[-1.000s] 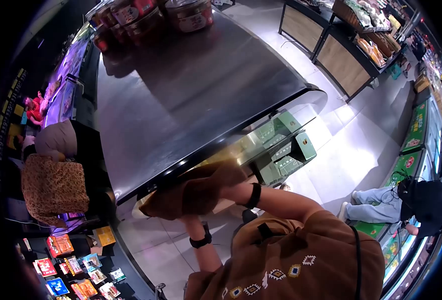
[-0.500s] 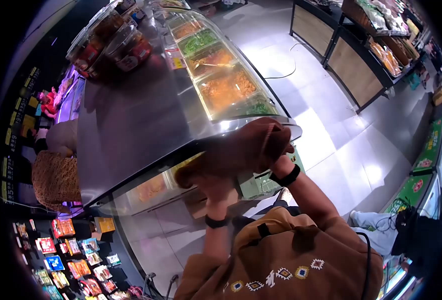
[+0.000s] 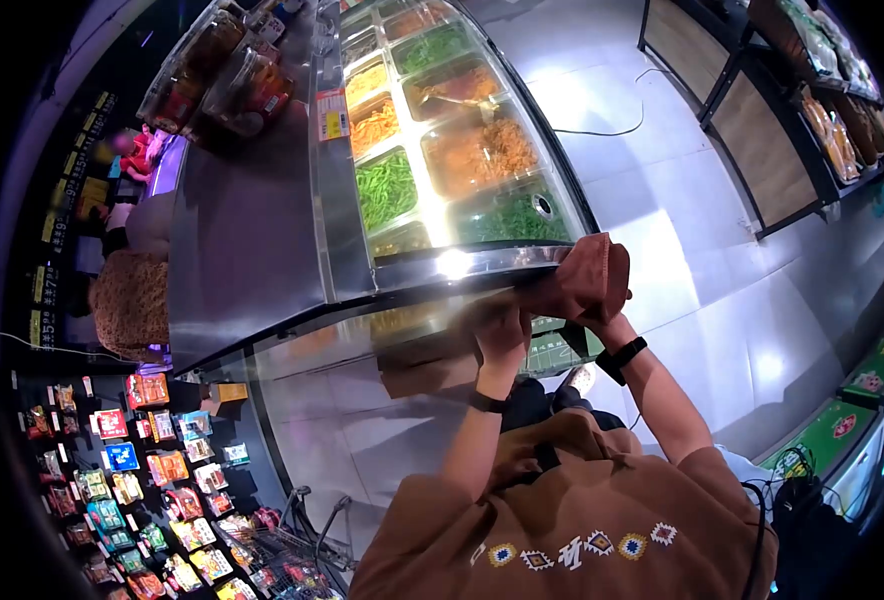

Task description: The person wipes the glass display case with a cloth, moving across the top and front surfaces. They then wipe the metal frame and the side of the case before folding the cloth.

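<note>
Cloth point(image 3: 596, 268): bunching because my right hand point(image 3: 605, 319) is closing around it
Left hand point(image 3: 505, 338): blurring nearby; grip, opening I cannot tell
Tubs point(image 3: 249, 92): resting on the tabletop point(image 3: 252, 220)

1. Bright white light pools on the pale floor point(image 3: 662, 200) and across the food trays point(image 3: 482, 155).
2. Glare flares on the near metal edge point(image 3: 453, 264); the worktop point(image 3: 247, 230) is dimmer at left.
3. Purple light glows far left.
4. The left hand point(image 3: 503, 338) is blurred.
5. Lens distortion curves the surroundings; corners fall black.
</note>
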Tool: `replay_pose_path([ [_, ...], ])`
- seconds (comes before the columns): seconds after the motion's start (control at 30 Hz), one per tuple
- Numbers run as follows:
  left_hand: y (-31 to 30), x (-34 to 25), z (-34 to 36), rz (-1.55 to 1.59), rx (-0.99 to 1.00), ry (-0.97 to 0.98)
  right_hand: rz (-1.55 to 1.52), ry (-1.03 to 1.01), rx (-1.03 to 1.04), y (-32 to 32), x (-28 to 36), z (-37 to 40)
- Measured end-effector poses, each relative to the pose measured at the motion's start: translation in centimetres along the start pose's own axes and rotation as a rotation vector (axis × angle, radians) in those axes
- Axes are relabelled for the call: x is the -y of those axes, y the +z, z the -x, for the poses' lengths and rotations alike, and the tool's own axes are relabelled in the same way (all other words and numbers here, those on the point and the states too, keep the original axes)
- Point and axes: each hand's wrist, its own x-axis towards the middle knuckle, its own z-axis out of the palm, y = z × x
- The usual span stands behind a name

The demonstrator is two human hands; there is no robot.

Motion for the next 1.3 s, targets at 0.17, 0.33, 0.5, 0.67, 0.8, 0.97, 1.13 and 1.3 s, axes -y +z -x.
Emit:
replay_pose_path([
  [0.17, -2.2, 1.3, -1.2, 0.083, 0.071, 0.017, -0.088, -0.105, -0.034, 1.4, 1.6, 0.6],
  [0.33, -5.5, 5.3, 0.2, -0.078, -0.109, 0.001, -0.187, -0.214, -0.068, 3.5, 6.0, -1.5],
  [0.5, -10.8, 12.1, 3.3, 0.078, -0.093, -0.207, -0.423, -0.409, 0.058, 6.5, 14.5, -5.2],
  [0.67, -12.6, 17.7, 3.2, 0.302, -0.061, -0.384, -0.912, -0.591, 0.207, 3.5, 24.6, -6.5],
  [0.8, -11.5, 16.6, 5.4, 0.332, -0.027, -0.415, -1.121, -0.676, 0.236, 1.3, 26.7, -6.3],
  [0.97, -8.5, 13.3, 7.6, 0.367, 0.048, -0.425, -0.971, -0.568, 0.185, 2.7, 22.0, -6.0],
  [1.13, -2.8, 6.6, 7.3, 0.432, 0.153, -0.403, -0.739, -0.350, 0.072, 2.6, 12.1, -3.8],
  [1.3, 3.5, -0.9, 4.9, 0.487, 0.187, -0.461, -0.429, -0.206, 0.152, 3.0, -2.5, -1.6],
])
